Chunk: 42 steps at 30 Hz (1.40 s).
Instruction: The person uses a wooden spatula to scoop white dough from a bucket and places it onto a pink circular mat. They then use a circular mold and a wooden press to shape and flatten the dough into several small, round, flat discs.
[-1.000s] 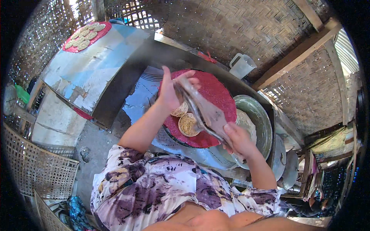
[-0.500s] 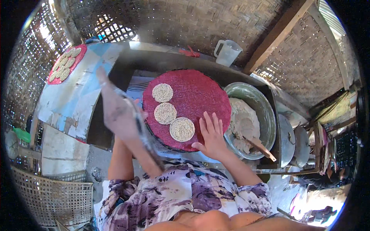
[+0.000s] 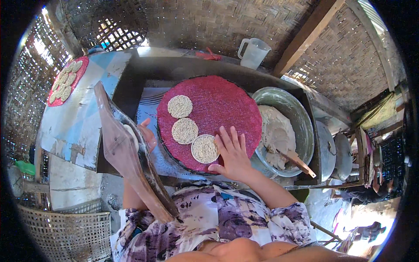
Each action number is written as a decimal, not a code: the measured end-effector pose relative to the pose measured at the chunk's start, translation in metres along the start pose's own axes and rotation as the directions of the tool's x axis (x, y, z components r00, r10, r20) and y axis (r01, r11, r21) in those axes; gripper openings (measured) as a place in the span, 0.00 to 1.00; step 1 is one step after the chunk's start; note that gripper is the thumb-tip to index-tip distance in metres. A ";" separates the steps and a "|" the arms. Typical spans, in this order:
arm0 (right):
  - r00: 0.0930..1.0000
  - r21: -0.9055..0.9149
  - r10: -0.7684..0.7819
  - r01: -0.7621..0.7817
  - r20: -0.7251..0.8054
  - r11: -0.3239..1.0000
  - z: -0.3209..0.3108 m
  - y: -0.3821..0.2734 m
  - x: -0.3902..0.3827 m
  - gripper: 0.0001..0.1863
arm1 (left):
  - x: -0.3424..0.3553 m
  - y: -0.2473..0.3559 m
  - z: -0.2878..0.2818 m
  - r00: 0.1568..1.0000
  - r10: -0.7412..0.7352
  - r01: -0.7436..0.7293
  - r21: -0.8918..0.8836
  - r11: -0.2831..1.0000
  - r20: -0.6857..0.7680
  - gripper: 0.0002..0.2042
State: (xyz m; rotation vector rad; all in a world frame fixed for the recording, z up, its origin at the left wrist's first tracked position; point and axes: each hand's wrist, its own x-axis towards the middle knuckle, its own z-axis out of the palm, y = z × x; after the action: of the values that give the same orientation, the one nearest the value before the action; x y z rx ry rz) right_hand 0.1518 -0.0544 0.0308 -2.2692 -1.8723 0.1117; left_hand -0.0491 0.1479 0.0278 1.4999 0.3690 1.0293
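Note:
My left hand [image 3: 149, 136] is mostly hidden behind a long two-handled wooden press [image 3: 120, 144], gripping it upright and tilted. Only some fingers show past its edge. A pale round part sits in the press's middle. My right hand [image 3: 233, 155] lies with fingers spread on a round red cloth-covered tray [image 3: 218, 100], its index finger and thumb beside a white ring [image 3: 192, 149]. Inside that ring is a disc of pale noodle-like strands [image 3: 205, 148]. Two more such discs, an upper one [image 3: 180, 106] and a lower one [image 3: 184, 131], lie bare on the red cloth.
Right of the tray stands a metal basin [image 3: 307, 131] of pale dough with a wooden paddle [image 3: 299, 163] in it. A clear plastic jug [image 3: 254, 54] is at the back. At far left, a red sheet [image 3: 83, 65] bears several discs. Metal lids [image 3: 325, 148] stand at right.
The wooden press has slowed and turned so that its side shows, after a blurred swing. My right hand has slid slightly left, up to the ring.

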 end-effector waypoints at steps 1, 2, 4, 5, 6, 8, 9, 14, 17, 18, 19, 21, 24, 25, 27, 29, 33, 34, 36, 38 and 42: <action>1.000 0.001 -0.002 0.002 0.004 1.000 -0.001 0.002 0.001 0.48 | 0.000 0.000 0.000 1.000 0.005 -0.005 0.001 1.000 0.007 0.06; 0.999 -0.014 0.023 -0.023 -0.026 1.000 -0.003 0.006 0.001 0.48 | 0.002 -0.001 0.000 1.000 0.009 -0.009 0.001 1.000 0.017 0.06; 0.998 -0.027 0.045 -0.046 -0.053 0.999 -0.004 0.009 0.001 0.48 | 0.004 -0.004 0.002 0.999 0.025 -0.025 -0.001 1.000 0.035 0.06; 0.999 -0.051 0.039 -0.039 -0.011 0.998 -0.005 0.010 0.001 0.48 | 0.004 -0.005 0.003 0.999 0.025 -0.025 -0.001 1.000 0.041 0.06; 0.999 -0.074 0.033 -0.030 0.031 0.997 -0.005 0.009 0.001 0.48 | 0.005 -0.005 0.003 0.998 0.026 -0.026 -0.003 1.000 0.049 0.06; 0.998 -0.065 0.006 -0.002 0.058 0.998 -0.003 0.007 -0.001 0.48 | 0.005 -0.004 0.002 0.998 0.029 -0.030 0.003 1.000 0.058 0.07; 0.998 -0.067 -0.002 0.006 0.062 0.998 -0.001 0.005 -0.001 0.48 | 0.004 -0.004 0.002 0.998 0.028 -0.028 0.003 1.000 0.062 0.07; 0.999 -0.010 0.031 -0.031 -0.041 0.999 -0.004 0.011 0.005 0.41 | 0.003 -0.003 0.000 0.996 0.028 -0.029 0.011 1.000 0.080 0.07; 0.942 0.234 0.183 -0.117 -0.282 0.965 0.010 0.029 0.012 0.17 | 0.004 -0.003 0.001 0.995 0.033 -0.034 0.012 0.999 0.096 0.08; 0.942 0.235 0.183 -0.117 -0.281 0.965 0.010 0.030 0.015 0.17 | 0.004 -0.002 0.001 0.995 0.035 -0.036 0.015 0.999 0.098 0.08; 0.950 0.242 0.222 -0.167 -0.222 0.956 0.010 0.030 0.019 0.13 | 0.004 -0.003 0.001 0.994 0.038 -0.040 0.018 0.999 0.100 0.08; 0.950 0.242 0.266 -0.223 -0.164 0.944 0.009 0.031 0.023 0.11 | 0.005 -0.004 0.002 0.993 0.039 -0.040 0.012 0.999 0.109 0.08; 0.960 0.248 0.261 -0.229 -0.103 0.941 0.011 0.029 0.028 0.08 | 0.005 -0.003 0.000 0.992 0.040 -0.042 0.012 0.999 0.118 0.09; 0.962 0.233 0.257 -0.232 -0.086 0.944 0.010 0.029 0.029 0.08 | 0.005 -0.003 0.001 0.992 0.041 -0.043 0.012 0.999 0.121 0.09; 0.965 0.219 0.255 -0.236 -0.062 0.947 0.011 0.028 0.030 0.07 | 0.005 -0.004 0.000 0.991 0.043 -0.045 0.012 0.999 0.126 0.09; 0.970 0.217 0.226 -0.204 -0.084 0.955 0.012 0.029 0.031 0.06 | 0.006 -0.005 0.001 0.990 0.044 -0.045 0.008 0.999 0.133 0.09; 0.975 0.136 0.190 -0.174 -0.112 0.975 0.006 0.023 0.032 0.05 | 0.005 -0.003 0.003 0.988 0.045 -0.047 0.012 0.999 0.146 0.10; 0.975 0.145 0.184 -0.165 -0.126 0.976 0.002 0.022 0.032 0.05 | 0.005 -0.002 0.003 0.988 0.049 -0.052 0.014 0.999 0.149 0.10; 0.974 0.154 0.178 -0.156 -0.139 0.976 -0.006 0.022 0.032 0.05 | 0.004 -0.004 0.003 0.987 0.051 -0.054 0.016 0.998 0.154 0.10; 0.955 0.186 0.189 -0.147 -0.231 0.971 -0.019 0.030 0.031 0.05 | 0.006 -0.005 0.004 0.985 0.055 -0.058 0.017 0.998 0.165 0.11; 0.932 0.130 0.262 -0.236 -0.251 0.963 -0.032 0.058 0.024 0.05 | 0.010 -0.008 0.009 0.979 0.071 -0.074 0.010 0.997 0.192 0.11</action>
State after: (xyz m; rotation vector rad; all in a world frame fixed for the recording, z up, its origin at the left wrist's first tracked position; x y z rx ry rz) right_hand 0.2186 -0.0449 0.0524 -2.3119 -1.4112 -0.0623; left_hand -0.0337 0.1516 0.0254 1.6228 0.1879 0.9304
